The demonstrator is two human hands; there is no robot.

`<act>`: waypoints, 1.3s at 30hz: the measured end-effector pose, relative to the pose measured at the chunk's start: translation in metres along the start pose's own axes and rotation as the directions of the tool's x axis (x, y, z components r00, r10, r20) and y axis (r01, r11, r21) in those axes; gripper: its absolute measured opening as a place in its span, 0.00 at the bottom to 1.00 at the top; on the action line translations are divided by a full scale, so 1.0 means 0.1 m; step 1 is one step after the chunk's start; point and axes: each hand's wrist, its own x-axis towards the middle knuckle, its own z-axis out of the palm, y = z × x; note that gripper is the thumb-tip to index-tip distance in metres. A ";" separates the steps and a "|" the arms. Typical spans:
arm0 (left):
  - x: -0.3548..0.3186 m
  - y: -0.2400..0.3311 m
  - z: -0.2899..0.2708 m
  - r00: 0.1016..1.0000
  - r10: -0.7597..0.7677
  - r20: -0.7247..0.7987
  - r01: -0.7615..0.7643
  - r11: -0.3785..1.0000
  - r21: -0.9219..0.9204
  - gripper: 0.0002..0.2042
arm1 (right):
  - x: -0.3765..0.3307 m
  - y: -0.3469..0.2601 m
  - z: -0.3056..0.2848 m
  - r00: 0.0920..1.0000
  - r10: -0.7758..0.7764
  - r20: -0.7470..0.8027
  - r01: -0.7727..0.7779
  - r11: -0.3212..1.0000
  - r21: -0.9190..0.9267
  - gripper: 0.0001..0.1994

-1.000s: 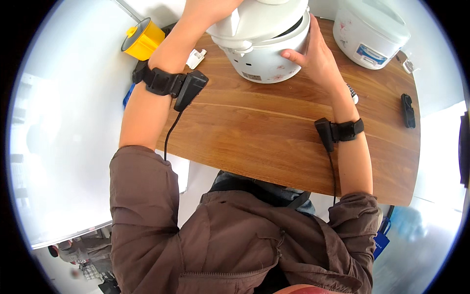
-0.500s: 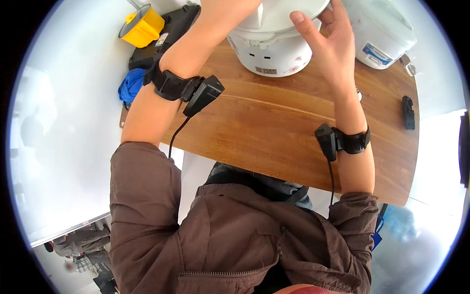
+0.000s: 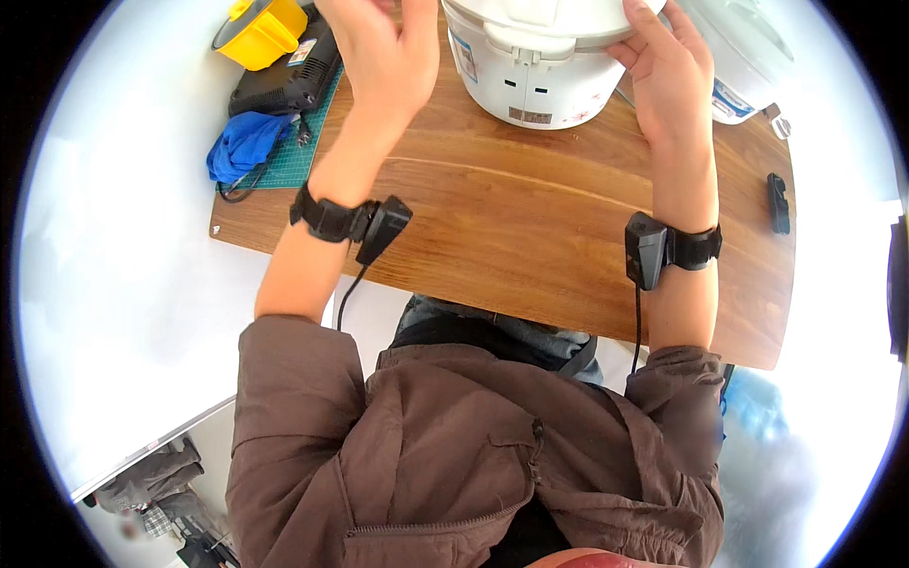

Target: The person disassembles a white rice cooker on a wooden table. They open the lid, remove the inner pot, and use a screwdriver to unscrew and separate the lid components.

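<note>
Nearest the camera: person's brown zip jacket [image 3: 473, 464], sleeves pushed up, both forearms reaching away over a wooden table [image 3: 530, 237]. Black wrist strap with a small black box and cable on each forearm, left [image 3: 350, 222] and right [image 3: 663, 248]. Mid table bare wood. Far centre: white rice cooker [image 3: 544, 66], rounded body, lid on, top cut off by the frame edge; back side faces the person, with a hinge block under the lid rim, two small dark slots below it, and a small rectangular grey label low on the wall near the base. A narrow label with blue and red print sits on its left wall. Right hand [image 3: 668, 71] just right of the cooker, fingers extended and loosely spread, fingertips touching the lid rim, palm beside the body, not wrapped around it. Left hand [image 3: 379, 47] just left of the cooker, fingers curled downward, apart from the wall as far as visible; fingertips partly out of frame, so grip cannot be told. Far right: second white rice cooker [image 3: 748, 57] with a blue-and-white label low on its front, close behind the right hand. Small black oblong object [image 3: 777, 202] near the right table edge. Far left: green cutting mat [image 3: 298, 156] under a blue cloth [image 3: 244, 144], a black box-shaped device [image 3: 289, 80] bearing a small white-and-red sticker, and a yellow container [image 3: 260, 28] at the far corner.
</note>
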 end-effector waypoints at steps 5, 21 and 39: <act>-0.46 0.13 -0.10 0.970 0.163 0.181 -0.171 0.985 0.031 0.20 | -0.08 0.01 0.05 1.000 -0.020 0.023 0.020 0.999 0.034 0.21; -0.77 -0.05 0.43 0.998 -0.054 0.042 0.062 0.974 -0.219 0.32 | -0.09 0.00 0.08 1.000 -0.014 0.021 0.014 0.999 -0.033 0.21; -0.85 -0.05 0.74 0.979 0.025 -0.201 -0.093 0.937 -0.336 0.34 | -0.07 0.03 0.08 1.000 0.001 -0.023 -0.001 1.000 -0.014 0.18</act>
